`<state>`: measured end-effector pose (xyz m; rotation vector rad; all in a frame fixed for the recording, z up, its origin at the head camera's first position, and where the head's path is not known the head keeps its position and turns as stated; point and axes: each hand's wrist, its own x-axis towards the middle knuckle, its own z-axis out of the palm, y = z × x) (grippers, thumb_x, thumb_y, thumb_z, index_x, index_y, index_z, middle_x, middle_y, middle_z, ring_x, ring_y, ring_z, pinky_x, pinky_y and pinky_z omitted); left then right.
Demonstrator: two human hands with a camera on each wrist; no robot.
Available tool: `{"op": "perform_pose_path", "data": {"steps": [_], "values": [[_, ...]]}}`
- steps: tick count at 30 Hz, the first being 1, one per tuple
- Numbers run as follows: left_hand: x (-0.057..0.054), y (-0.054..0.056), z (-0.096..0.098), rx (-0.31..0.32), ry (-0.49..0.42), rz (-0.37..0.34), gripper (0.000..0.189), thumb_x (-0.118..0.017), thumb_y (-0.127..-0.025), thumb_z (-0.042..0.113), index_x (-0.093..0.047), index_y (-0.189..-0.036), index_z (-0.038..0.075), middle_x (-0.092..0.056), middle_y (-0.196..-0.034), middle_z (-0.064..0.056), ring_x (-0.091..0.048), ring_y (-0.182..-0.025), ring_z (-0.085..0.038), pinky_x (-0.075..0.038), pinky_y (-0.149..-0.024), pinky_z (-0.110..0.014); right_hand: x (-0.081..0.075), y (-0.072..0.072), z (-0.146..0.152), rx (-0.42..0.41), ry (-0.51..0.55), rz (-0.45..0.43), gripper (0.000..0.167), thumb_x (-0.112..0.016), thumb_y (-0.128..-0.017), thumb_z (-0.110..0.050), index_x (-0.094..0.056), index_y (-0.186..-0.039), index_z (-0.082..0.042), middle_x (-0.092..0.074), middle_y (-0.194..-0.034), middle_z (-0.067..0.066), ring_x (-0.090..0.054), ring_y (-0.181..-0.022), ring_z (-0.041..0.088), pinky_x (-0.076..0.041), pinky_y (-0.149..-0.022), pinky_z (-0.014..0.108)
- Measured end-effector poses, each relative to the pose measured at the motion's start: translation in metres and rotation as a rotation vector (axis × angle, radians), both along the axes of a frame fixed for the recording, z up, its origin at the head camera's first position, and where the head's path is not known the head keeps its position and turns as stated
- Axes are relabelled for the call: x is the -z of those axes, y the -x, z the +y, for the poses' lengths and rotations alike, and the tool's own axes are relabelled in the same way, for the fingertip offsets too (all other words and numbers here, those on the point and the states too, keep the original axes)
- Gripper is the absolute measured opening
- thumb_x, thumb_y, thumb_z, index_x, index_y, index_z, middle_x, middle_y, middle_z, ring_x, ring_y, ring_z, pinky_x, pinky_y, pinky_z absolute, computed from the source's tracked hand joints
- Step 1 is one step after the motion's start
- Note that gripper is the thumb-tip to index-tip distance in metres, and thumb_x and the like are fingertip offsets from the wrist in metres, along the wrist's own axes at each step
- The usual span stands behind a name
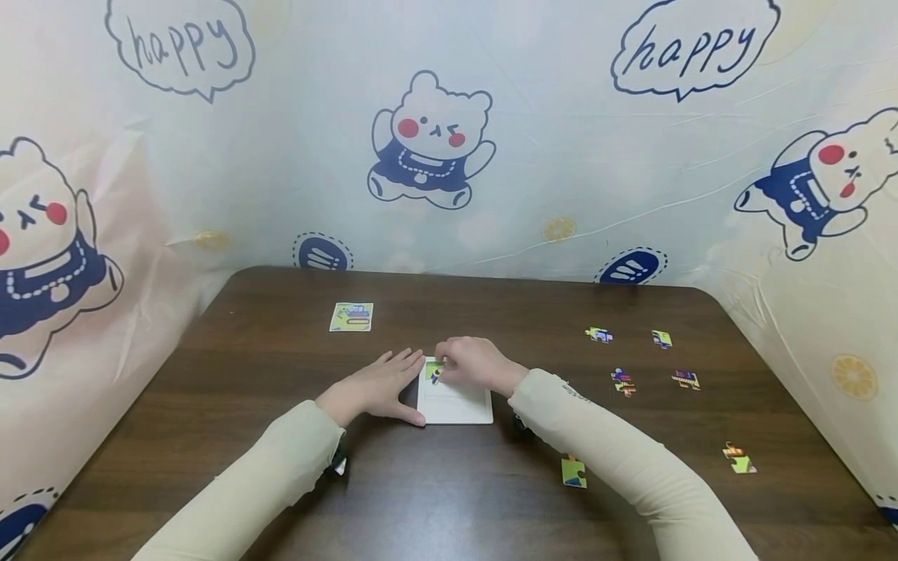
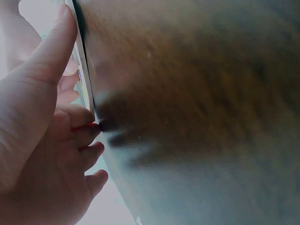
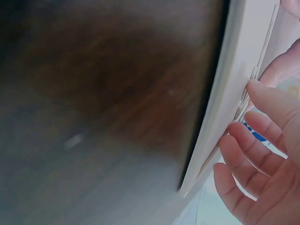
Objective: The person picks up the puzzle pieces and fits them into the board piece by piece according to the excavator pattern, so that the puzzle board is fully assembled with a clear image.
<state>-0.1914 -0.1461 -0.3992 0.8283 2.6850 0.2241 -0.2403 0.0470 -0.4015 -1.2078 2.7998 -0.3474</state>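
- Touching a small puzzle piece point(image 1: 431, 372) at the tray's upper left corner, the right hand point(image 1: 484, 365) has bent fingers, thumb near index; cannot tell whether it pinches or only presses.
- Left hand point(image 1: 377, 387) palm down, fingers and thumb spread along the left side of the white tray point(image 1: 456, 411), bracing it, nothing gripped.
- Tray: smooth, flat, four-sided, thick pale border in the right wrist view. Piece: flat, lime green with darker coloured print, partly hidden by fingers.
- Loose pieces, flat, knobbed, bright print, right of tray: blue-lime piece point(image 1: 599, 336) and yellow-green piece point(image 1: 662, 339) at back; multicoloured piece point(image 1: 622, 382) and purple-striped piece point(image 1: 687, 379) nearer; orange-lime piece point(image 1: 740, 460) farthest right.
- Green-blue piece point(image 1: 574, 473) just beside the right sleeve point(image 1: 603, 444), which cuts across its top.
- Square printed card point(image 1: 351, 317) beyond the left hand, apart from tray.
- Table point(image 1: 421, 499): dark brown wood grain, slight sheen; back corners rounded, back edge meeting a pale fabric backdrop point(image 1: 547, 156) with bear prints.
- Tray well apart from table's side edges; wood stretches between it and the right-hand pieces, forearms flanking the near side.
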Motion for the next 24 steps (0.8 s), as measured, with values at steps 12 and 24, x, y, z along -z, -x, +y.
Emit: {"op": "perform_pose_path", "data": {"steps": [12,24], "values": [[-0.001,-0.001,0.0,-0.014,0.01,-0.007,0.103,-0.063,-0.074,0.063,-0.023,-0.144,-0.002,-0.019,-0.149,-0.016,-0.013,-0.137,-0.03,-0.01,-0.108,-0.046,0.002,0.002,-0.001,-0.012,-0.002,-0.002,0.012,-0.068,-0.084,-0.021,-0.069,-0.094,-0.015,-0.059,-0.082,-0.005,-0.051,-0.069,0.009,-0.044,-0.061,0.025],[0.001,-0.001,0.0,-0.02,0.016,-0.005,0.105,-0.064,-0.073,0.063,-0.023,-0.144,-0.002,-0.018,-0.15,-0.015,-0.013,-0.137,-0.029,-0.01,-0.109,-0.045,-0.021,0.009,0.033,0.116,0.134,-0.117,0.023,-0.069,-0.084,-0.024,-0.067,-0.102,-0.011,-0.064,-0.096,0.0,-0.059,-0.087,0.013,-0.048,-0.075,0.031]]}}
